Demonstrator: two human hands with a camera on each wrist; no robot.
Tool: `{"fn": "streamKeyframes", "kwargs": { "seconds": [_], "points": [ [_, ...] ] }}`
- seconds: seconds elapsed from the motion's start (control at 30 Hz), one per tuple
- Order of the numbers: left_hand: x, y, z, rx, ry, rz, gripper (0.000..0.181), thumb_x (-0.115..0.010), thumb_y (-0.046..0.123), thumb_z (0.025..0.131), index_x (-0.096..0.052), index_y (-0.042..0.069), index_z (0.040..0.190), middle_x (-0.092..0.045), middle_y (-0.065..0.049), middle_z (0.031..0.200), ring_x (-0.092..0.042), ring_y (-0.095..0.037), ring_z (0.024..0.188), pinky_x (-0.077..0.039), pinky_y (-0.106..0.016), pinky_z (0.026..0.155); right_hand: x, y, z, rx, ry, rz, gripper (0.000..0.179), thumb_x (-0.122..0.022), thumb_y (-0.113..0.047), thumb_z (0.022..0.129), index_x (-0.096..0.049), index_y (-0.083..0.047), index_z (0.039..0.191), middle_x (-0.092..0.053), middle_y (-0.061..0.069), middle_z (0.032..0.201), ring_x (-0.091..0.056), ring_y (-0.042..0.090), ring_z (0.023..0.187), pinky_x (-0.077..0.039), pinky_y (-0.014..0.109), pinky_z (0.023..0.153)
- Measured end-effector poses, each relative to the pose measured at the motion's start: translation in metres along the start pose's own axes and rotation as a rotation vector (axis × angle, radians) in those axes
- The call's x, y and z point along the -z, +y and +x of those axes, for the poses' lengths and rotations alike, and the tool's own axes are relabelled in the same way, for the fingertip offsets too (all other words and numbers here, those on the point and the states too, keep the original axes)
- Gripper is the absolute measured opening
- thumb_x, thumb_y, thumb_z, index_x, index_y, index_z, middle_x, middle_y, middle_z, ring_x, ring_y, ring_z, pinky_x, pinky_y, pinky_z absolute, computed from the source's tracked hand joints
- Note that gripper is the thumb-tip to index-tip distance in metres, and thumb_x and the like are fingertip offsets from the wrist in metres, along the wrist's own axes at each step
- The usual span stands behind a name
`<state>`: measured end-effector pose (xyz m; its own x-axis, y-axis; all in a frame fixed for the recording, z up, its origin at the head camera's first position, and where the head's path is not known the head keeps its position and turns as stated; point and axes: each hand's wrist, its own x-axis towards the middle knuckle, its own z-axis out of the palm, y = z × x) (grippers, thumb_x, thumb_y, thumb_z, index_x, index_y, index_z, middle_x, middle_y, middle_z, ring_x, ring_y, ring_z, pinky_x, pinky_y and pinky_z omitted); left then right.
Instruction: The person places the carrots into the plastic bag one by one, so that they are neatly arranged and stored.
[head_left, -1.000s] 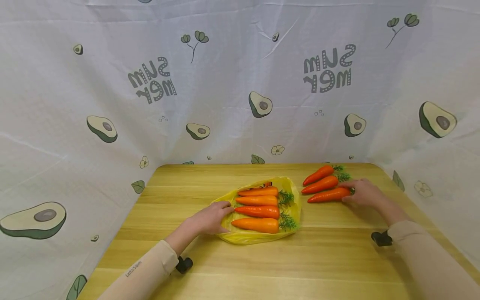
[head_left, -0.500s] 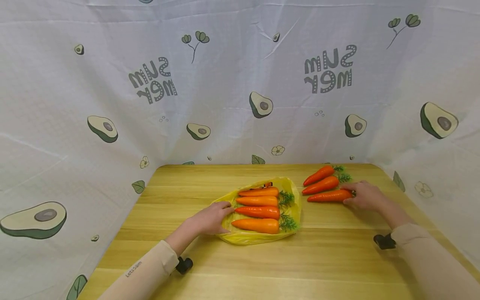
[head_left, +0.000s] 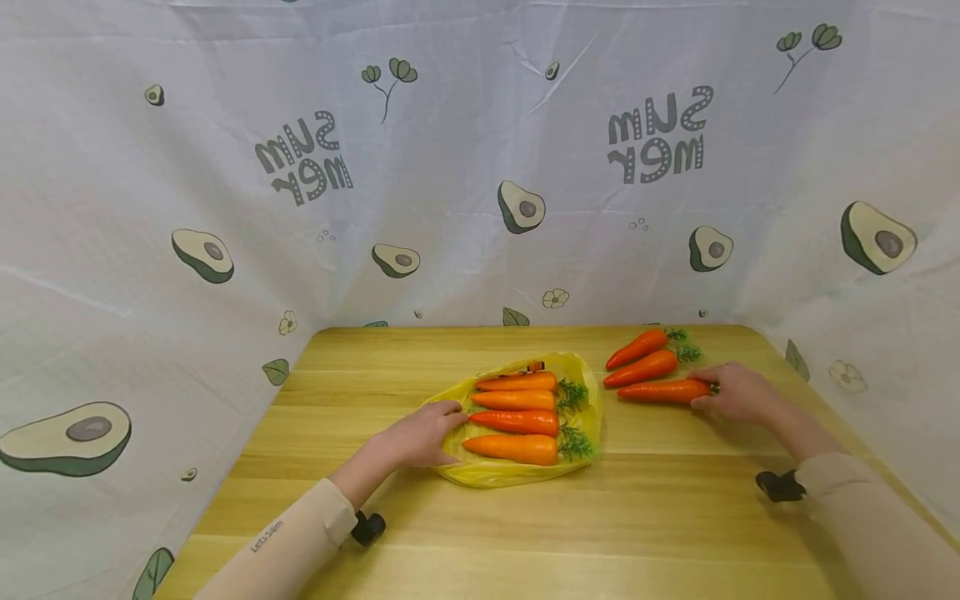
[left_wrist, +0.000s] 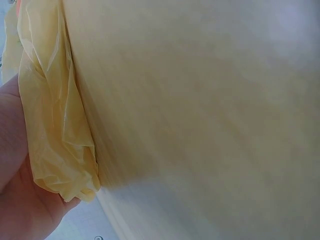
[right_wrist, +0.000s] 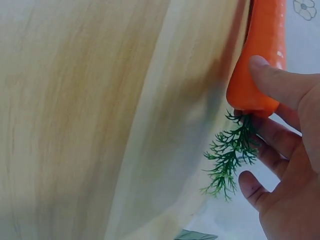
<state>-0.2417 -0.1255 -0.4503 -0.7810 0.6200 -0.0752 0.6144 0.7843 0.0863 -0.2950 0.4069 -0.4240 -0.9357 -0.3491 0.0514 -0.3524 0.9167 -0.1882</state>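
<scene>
pinching a carrot by its thick end, the right fingers are partly closed; two more carrots lie just beyond them on the desk. the left fingers grip the bag at its edge; four carrots beside them are already inside, three seemingly remaining.

A leafy, glossy orange-red carrot points leftward, near an open yellow bag holding four carrots.

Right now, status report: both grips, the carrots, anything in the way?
Right grip holding a carrot by its thick end. Left grip holding the yellow bag. Four carrots inside it, two more on the table. Nothing seen between held carrot and bag.
</scene>
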Motion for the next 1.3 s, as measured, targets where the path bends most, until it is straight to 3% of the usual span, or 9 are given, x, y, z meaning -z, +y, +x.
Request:
{"fn": "streamKeyframes", "kwargs": {
  "seconds": [0.4, 0.67, 0.93, 1.07, 1.2, 1.3],
  "points": [
    [0.001, 0.000, 0.000, -0.002, 0.004, -0.005, 0.075, -0.077, 0.046, 0.087, -0.052, 0.007, 0.146, -0.049, -0.014, 0.150, -0.047, -0.030, 0.138, -0.040, -0.046, 0.116, 0.014, -0.014, -0.002, 0.048, 0.043, 0.016, 0.053, -0.080, -0.027, 0.086, -0.067, 0.007, 0.124, -0.069, 0.030, 0.111, -0.066, 0.037, 0.093, -0.053, 0.059, 0.082],
    [0.001, 0.000, 0.001, 0.005, -0.004, -0.007, 0.075, -0.077, 0.046, 0.088, -0.051, 0.008, 0.147, -0.048, -0.014, 0.151, -0.046, -0.030, 0.139, -0.039, -0.046, 0.117, 0.026, -0.022, -0.004, 0.063, 0.068, 0.055, 0.057, -0.077, -0.029, 0.089, -0.064, 0.014, 0.124, -0.064, 0.036, 0.119, -0.065, 0.044, 0.100, -0.051, 0.063, 0.087],
    [0.002, 0.001, 0.001, 0.010, -0.008, -0.006, 0.075, -0.078, 0.045, 0.087, -0.052, 0.007, 0.146, -0.049, -0.014, 0.149, -0.047, -0.030, 0.139, -0.038, -0.047, 0.118, 0.036, -0.035, -0.002, 0.062, 0.050, 0.035, 0.059, -0.075, -0.034, 0.091, -0.063, 0.010, 0.129, -0.064, 0.036, 0.121, -0.063, 0.048, 0.104, -0.050, 0.064, 0.088],
    [0.002, 0.002, 0.000, 0.013, -0.008, -0.010, 0.075, -0.078, 0.045, 0.087, -0.052, 0.007, 0.146, -0.049, -0.014, 0.150, -0.046, -0.031, 0.139, -0.038, -0.046, 0.118, 0.042, -0.045, -0.002, 0.043, 0.029, 0.034, 0.063, -0.074, -0.038, 0.091, -0.062, 0.009, 0.131, -0.067, 0.032, 0.114, -0.063, 0.035, 0.087, -0.053, 0.051, 0.076],
    [0.002, 0.002, 0.000, 0.015, -0.006, -0.014, 0.075, -0.078, 0.045, 0.087, -0.052, 0.007, 0.146, -0.048, -0.014, 0.150, -0.046, -0.031, 0.140, -0.038, -0.046, 0.118, 0.047, -0.055, -0.001, 0.031, 0.021, 0.026, 0.066, -0.073, -0.041, 0.091, -0.060, 0.009, 0.133, -0.067, 0.027, 0.109, -0.054, 0.025, 0.077, -0.046, 0.039, 0.066],
    [0.002, 0.001, 0.000, 0.014, -0.004, -0.012, 0.075, -0.078, 0.045, 0.087, -0.052, 0.007, 0.146, -0.048, -0.015, 0.150, -0.046, -0.031, 0.140, -0.038, -0.046, 0.118, 0.049, -0.062, 0.000, 0.047, 0.045, 0.008, 0.065, -0.074, -0.041, 0.090, -0.062, 0.007, 0.132, -0.067, 0.030, 0.116, -0.059, 0.028, 0.083, -0.052, 0.044, 0.072]
  ]
}}
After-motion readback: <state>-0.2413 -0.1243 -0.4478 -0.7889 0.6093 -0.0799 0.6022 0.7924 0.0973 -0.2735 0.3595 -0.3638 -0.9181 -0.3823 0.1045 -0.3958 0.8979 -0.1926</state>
